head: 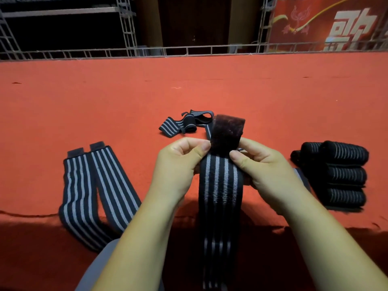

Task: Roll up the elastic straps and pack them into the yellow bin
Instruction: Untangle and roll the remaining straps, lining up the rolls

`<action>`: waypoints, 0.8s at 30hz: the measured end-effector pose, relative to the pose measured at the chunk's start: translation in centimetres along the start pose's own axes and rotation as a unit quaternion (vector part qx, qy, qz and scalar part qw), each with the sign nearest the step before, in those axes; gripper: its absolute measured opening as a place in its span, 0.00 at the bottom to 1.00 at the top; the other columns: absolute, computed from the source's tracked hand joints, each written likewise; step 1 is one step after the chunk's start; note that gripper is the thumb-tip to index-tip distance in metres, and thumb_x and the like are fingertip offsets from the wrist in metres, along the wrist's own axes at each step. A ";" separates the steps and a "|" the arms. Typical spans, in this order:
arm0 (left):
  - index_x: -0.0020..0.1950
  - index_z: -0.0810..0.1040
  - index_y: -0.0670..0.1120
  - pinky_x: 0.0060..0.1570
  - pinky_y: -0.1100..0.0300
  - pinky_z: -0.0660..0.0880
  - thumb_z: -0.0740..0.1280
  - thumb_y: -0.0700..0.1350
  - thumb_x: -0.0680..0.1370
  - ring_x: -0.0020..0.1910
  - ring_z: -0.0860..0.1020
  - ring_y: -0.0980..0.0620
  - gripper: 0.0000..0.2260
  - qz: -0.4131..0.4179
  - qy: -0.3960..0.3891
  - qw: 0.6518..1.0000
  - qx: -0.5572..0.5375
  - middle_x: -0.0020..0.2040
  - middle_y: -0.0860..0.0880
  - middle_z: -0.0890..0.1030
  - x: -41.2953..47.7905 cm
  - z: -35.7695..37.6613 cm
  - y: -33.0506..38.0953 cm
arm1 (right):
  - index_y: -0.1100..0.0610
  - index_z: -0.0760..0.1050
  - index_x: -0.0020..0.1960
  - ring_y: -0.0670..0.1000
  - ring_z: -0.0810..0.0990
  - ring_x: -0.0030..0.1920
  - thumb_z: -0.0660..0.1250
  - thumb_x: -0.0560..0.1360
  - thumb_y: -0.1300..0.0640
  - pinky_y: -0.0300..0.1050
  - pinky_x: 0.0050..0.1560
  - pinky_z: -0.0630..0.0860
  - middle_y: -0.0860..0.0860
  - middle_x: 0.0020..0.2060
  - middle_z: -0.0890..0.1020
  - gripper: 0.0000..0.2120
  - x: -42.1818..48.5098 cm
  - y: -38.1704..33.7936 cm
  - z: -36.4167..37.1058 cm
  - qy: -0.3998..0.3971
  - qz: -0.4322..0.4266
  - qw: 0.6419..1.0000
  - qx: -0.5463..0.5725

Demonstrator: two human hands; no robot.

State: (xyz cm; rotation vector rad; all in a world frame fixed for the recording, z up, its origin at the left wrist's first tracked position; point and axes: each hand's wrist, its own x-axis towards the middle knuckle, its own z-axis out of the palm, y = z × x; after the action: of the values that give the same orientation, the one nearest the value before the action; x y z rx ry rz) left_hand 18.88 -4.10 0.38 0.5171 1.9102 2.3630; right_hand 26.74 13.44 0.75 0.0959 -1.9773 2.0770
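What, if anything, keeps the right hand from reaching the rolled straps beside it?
Probably reachable, yes: the rolled straps lie just right of the right hand, with no obstacle showing between them. Only its grip hinders it: it and the left hand pinch the striped strap.

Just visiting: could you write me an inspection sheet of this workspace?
Surface: red cloth table.
Job's things: held strap, fuzzy end up; two flat straps left, draped over the near edge; loose strap beyond the hands; rolled straps piled right; yellow bin not in view.
Clutter: nothing seen.
Hands: left hand and right hand each pinch the held strap's edges.
Cables: yellow line across the red banner, unclear if a cable.
Surroundings: metal truss and red banner behind the table.
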 end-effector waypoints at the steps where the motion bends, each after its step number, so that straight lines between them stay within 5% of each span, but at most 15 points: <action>1: 0.51 0.88 0.42 0.44 0.55 0.82 0.73 0.39 0.82 0.43 0.85 0.46 0.04 -0.001 -0.008 1.000 -0.007 0.47 0.38 0.89 0.1 0.0 -0.2 | 0.49 0.85 0.68 0.61 0.88 0.56 0.66 0.86 0.63 0.62 0.58 0.84 0.61 0.60 0.87 0.16 0.1 0.3 -0.2 -0.002 0.001 1.000 0.008; 7: 0.45 0.89 0.48 0.48 0.55 0.81 0.71 0.34 0.82 0.44 0.84 0.48 0.13 -0.003 -0.035 0.999 -0.021 0.45 0.43 0.88 0.2 -0.4 -1.4 | 0.53 0.85 0.68 0.58 0.88 0.60 0.67 0.83 0.64 0.44 0.54 0.85 0.62 0.61 0.87 0.17 0.9 1.8 -1.0 -0.036 0.025 0.996 0.074; 13: 0.50 0.88 0.46 0.54 0.55 0.83 0.71 0.33 0.82 0.48 0.85 0.51 0.10 0.009 -0.059 0.997 0.052 0.48 0.45 0.89 0.0 -2.0 -2.1 | 0.63 0.87 0.57 0.56 0.88 0.58 0.54 0.83 0.72 0.45 0.55 0.85 0.64 0.57 0.88 0.22 1.0 2.0 -1.1 -0.049 0.062 0.991 0.104; 15: 0.52 0.88 0.45 0.58 0.52 0.82 0.71 0.34 0.82 0.50 0.86 0.50 0.09 -0.002 -0.069 0.995 0.074 0.50 0.44 0.89 0.0 -2.4 -2.4 | 0.61 0.89 0.53 0.57 0.88 0.60 0.60 0.83 0.67 0.50 0.60 0.85 0.62 0.56 0.88 0.18 1.1 2.1 -1.0 -0.054 0.058 0.991 0.103; 18: 0.54 0.88 0.44 0.60 0.53 0.83 0.71 0.32 0.82 0.53 0.86 0.49 0.09 -0.047 -0.067 0.996 0.016 0.51 0.44 0.89 -0.3 -2.3 -2.4 | 0.54 0.89 0.51 0.52 0.87 0.55 0.71 0.79 0.63 0.43 0.55 0.83 0.55 0.54 0.89 0.09 1.0 2.6 -0.9 -0.052 0.061 0.995 0.067; 21: 0.61 0.84 0.38 0.57 0.57 0.83 0.71 0.35 0.83 0.55 0.88 0.48 0.07 -0.097 -0.071 0.991 -0.057 0.54 0.42 0.89 -0.7 -2.2 -2.4 | 0.51 0.85 0.55 0.54 0.85 0.56 0.69 0.81 0.70 0.47 0.57 0.82 0.55 0.54 0.86 0.15 1.1 3.2 -1.0 -0.055 0.047 0.996 0.048; 24: 0.63 0.83 0.37 0.62 0.48 0.83 0.74 0.37 0.82 0.59 0.87 0.42 0.10 -0.100 -0.105 0.989 -0.036 0.57 0.39 0.88 -1.0 -2.2 -3.0 | 0.52 0.80 0.60 0.57 0.84 0.59 0.70 0.81 0.71 0.54 0.64 0.82 0.57 0.56 0.83 0.16 1.1 3.5 -1.2 -0.058 0.023 0.998 0.031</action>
State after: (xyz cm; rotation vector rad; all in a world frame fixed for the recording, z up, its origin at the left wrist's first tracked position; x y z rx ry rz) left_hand 18.68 -5.73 -3.11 0.5196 1.6931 2.1503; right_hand 24.98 14.69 -2.46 0.1885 -1.9976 2.2100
